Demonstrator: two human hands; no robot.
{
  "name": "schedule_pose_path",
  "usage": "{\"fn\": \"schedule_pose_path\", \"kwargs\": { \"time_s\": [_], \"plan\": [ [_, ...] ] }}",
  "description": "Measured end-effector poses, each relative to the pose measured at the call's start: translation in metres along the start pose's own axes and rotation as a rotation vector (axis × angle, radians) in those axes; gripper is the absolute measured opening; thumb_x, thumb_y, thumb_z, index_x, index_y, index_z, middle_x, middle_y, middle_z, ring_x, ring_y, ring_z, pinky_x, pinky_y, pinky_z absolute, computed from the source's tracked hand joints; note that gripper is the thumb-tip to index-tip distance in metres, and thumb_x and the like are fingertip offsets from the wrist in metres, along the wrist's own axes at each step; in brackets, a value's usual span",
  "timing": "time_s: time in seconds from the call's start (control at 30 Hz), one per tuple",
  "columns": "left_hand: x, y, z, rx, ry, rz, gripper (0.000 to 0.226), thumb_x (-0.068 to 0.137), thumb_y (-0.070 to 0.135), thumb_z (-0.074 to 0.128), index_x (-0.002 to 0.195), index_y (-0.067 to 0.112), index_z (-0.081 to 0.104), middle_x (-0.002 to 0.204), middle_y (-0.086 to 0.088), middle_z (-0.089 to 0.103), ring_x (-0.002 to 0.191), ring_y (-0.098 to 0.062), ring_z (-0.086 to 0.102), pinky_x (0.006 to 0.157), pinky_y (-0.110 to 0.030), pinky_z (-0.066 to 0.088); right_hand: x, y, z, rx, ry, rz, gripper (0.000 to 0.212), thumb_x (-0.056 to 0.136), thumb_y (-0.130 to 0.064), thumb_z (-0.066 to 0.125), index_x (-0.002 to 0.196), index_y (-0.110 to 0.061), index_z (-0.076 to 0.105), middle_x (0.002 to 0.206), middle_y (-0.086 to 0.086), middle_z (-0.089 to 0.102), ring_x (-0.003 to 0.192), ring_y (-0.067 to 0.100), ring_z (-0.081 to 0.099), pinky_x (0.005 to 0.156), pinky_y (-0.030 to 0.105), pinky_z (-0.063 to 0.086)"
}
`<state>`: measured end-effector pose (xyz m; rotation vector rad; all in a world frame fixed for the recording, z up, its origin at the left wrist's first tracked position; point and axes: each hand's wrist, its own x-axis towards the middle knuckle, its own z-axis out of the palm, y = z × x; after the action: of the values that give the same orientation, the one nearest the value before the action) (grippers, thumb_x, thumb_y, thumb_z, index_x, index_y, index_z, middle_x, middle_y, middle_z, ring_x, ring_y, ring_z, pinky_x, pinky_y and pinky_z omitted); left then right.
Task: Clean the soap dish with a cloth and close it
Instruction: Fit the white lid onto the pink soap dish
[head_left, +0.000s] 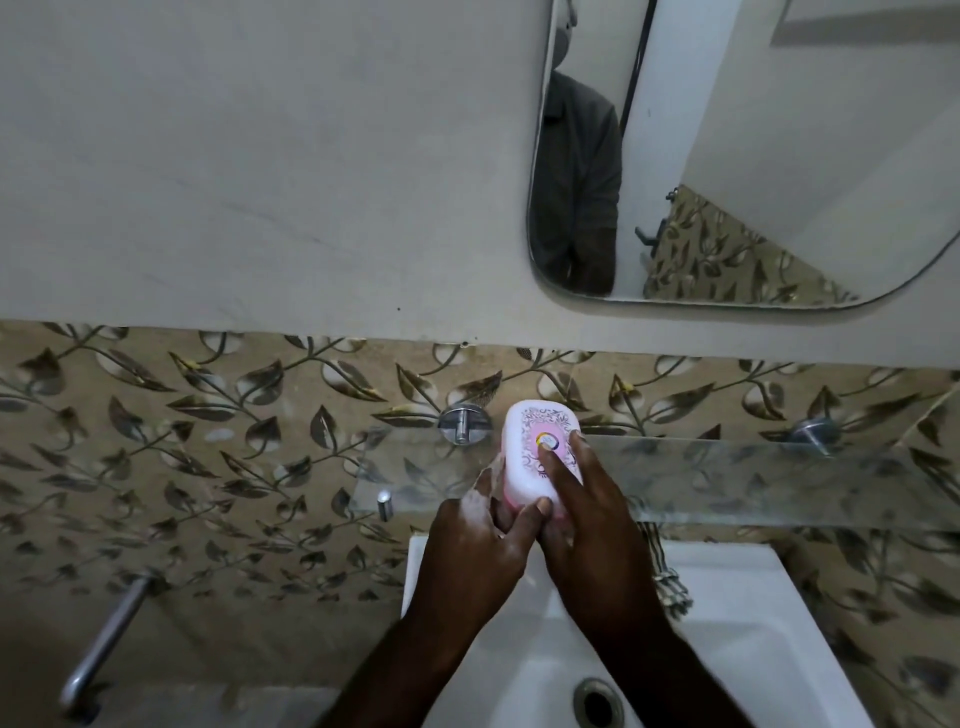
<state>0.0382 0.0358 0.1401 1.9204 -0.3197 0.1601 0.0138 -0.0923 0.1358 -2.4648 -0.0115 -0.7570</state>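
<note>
Soap dish (537, 452) lid on, apparently closed; left hand (480, 545) grips its near end; right hand (589, 519) presses lid, fingers straight; cloth (671, 584) set aside; little left.

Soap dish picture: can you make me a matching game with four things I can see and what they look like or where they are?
Things:
1. soap dish
2. mirror
3. sink
4. cloth

Descriptions:
A. on the wall, top right
B. checked, peeking out beside the right hand
C. white and pink, gripped by the left hand, with the right hand on its lid
D. white, at the bottom, with a round drain

Pairs: 1-C, 2-A, 3-D, 4-B
</note>
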Motion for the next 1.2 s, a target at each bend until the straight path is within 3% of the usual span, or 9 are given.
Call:
{"fn": "schedule_pose_path", "kwargs": {
  "time_s": [0.27, 0.5, 0.67, 0.77, 0.83, 0.9, 0.97, 1.1, 1.2],
  "plan": [
    [-0.004, -0.006, 0.005, -0.004, 0.082, 0.033, 0.053, 0.080, 0.047, 0.062, 0.131, 0.034, 0.052, 0.070, 0.003, 0.071, 0.061, -0.006, 0.069, 0.062, -0.024, 0.055, 0.000, -0.001, 0.006, -0.038, 0.034, -0.050, 0.053, 0.083, -0.027, 0.044, 0.135, -0.018, 0.054, 0.145, 0.012, 0.048, 0.123, 0.033, 0.055, 0.089, 0.041, 0.052],
    [-0.004, -0.009, 0.007, 0.015, 0.123, 0.057, 0.053, 0.081, 0.046, 0.064, 0.129, 0.029, 0.052, 0.070, 0.003, 0.070, 0.057, -0.007, 0.067, 0.059, -0.031, 0.057, -0.002, 0.001, 0.008, 0.018, 0.006, -0.037, 0.057, 0.084, -0.028, 0.044, 0.141, -0.022, 0.046, 0.151, 0.013, 0.039, 0.130, 0.033, 0.048, 0.095, 0.047, 0.050],
    [-0.033, -0.007, 0.023, -0.250, 0.268, -0.013, 0.043, 0.082, 0.049, 0.061, 0.118, 0.030, 0.049, 0.061, -0.004, 0.065, 0.047, -0.017, 0.063, 0.050, -0.031, 0.052, -0.013, 0.005, -0.016, -0.039, -0.054, -0.008, 0.087, 0.083, -0.059, 0.053, 0.151, -0.040, 0.003, 0.162, 0.009, 0.011, 0.148, 0.019, 0.010, 0.117, 0.046, 0.014],
    [-0.064, -0.011, 0.042, -0.219, 0.215, -0.022, 0.022, 0.083, 0.051, 0.054, 0.099, 0.035, 0.056, 0.058, -0.005, 0.060, 0.046, -0.021, 0.059, 0.050, -0.037, 0.051, -0.031, 0.015, -0.035, 0.100, 0.173, 0.039, 0.068, 0.084, -0.045, 0.061, 0.145, -0.024, 0.038, 0.150, 0.009, 0.038, 0.141, 0.017, 0.031, 0.113, 0.034, 0.027],
    [-0.074, -0.015, 0.059, -0.141, 0.011, -0.083, 0.010, 0.088, 0.041, 0.057, 0.087, 0.031, 0.060, 0.058, -0.001, 0.062, 0.047, -0.017, 0.061, 0.052, -0.034, 0.051, -0.047, 0.034, -0.037, 0.110, 0.317, 0.058, 0.037, 0.085, -0.033, 0.061, 0.116, -0.013, 0.066, 0.122, 0.005, 0.063, 0.119, 0.019, 0.055, 0.101, 0.029, 0.042],
    [-0.073, -0.019, 0.077, -0.126, -0.181, -0.191, 0.011, 0.092, 0.029, 0.060, 0.082, 0.025, 0.061, 0.059, 0.001, 0.063, 0.049, -0.015, 0.064, 0.052, -0.034, 0.051, -0.060, 0.061, -0.033, 0.156, 0.325, 0.245, 0.019, 0.086, -0.029, 0.062, 0.094, -0.015, 0.071, 0.100, -0.001, 0.068, 0.099, 0.021, 0.065, 0.087, 0.030, 0.049],
    [-0.062, -0.028, 0.094, -0.146, -0.281, -0.354, 0.009, 0.092, 0.027, 0.061, 0.088, 0.019, 0.062, 0.068, 0.002, 0.065, 0.057, -0.014, 0.067, 0.053, -0.036, 0.053, -0.064, 0.087, -0.031, 0.273, 0.208, 0.552, 0.017, 0.088, -0.028, 0.066, 0.101, -0.018, 0.068, 0.103, -0.001, 0.067, 0.100, 0.020, 0.064, 0.085, 0.030, 0.050],
    [-0.038, -0.042, 0.118, -0.088, -0.291, -0.461, 0.030, 0.087, 0.039, 0.066, 0.107, 0.017, 0.060, 0.083, 0.000, 0.069, 0.080, -0.021, 0.069, 0.074, -0.044, 0.057, -0.054, 0.123, -0.026, 0.527, -0.073, 1.030, 0.063, 0.084, -0.046, 0.069, 0.135, -0.013, 0.049, 0.125, 0.003, 0.053, 0.113, 0.018, 0.053, 0.094, 0.030, 0.044],
    [-0.028, -0.041, 0.127, -0.079, -0.252, -0.472, 0.029, 0.086, 0.036, 0.067, 0.107, 0.018, 0.058, 0.083, 0.002, 0.067, 0.075, -0.020, 0.066, 0.075, -0.042, 0.055, -0.044, 0.135, -0.025, 0.651, -0.122, 1.123, 0.065, 0.079, -0.053, 0.072, 0.120, -0.004, 0.058, 0.105, 0.016, 0.061, 0.091, 0.017, 0.054, 0.071, 0.029, 0.046]
  ]
}}
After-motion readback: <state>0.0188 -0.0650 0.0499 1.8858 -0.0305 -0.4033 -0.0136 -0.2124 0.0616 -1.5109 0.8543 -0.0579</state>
